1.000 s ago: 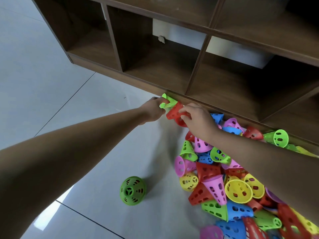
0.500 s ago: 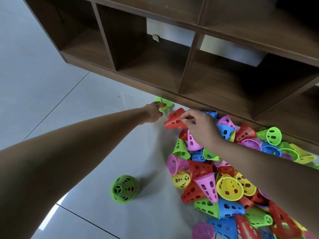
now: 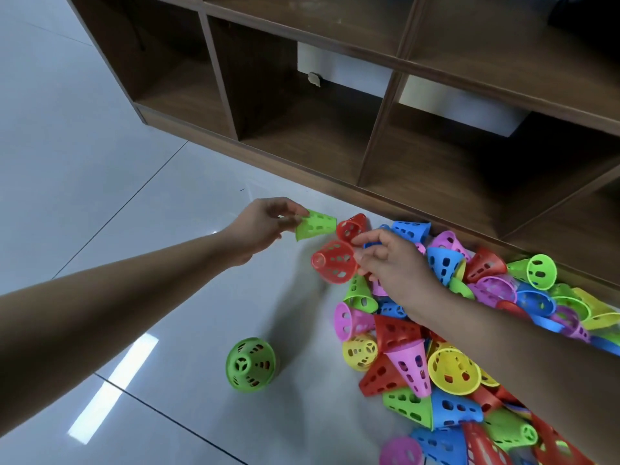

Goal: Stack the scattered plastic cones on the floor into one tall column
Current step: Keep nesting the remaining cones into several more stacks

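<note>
Head view: we see both arms extended over a grey tiled floor point(image 3: 100, 169) in front of a dark wooden shelf unit point(image 3: 335, 135). Our left hand point(image 3: 265, 226) pinches a green cone point(image 3: 315, 224) at its narrow end, holding it sideways above the floor, its wide mouth pointing right. Our right hand point(image 3: 392, 263) grips a red cone point(image 3: 333, 261) by its wide rim with the fingertips, the narrow closed end pointing left. The two held cones are near each other but apart. A second red cone point(image 3: 352, 226) lies just behind, between the hands. The pile of cones point(image 3: 436, 364), in red, blue, pink, yellow and green, lies on the floor along the shelf base, under and right of our right forearm. A separate green cone point(image 3: 250, 364) stands alone on the floor, left of the pile, narrow end up.
</note>
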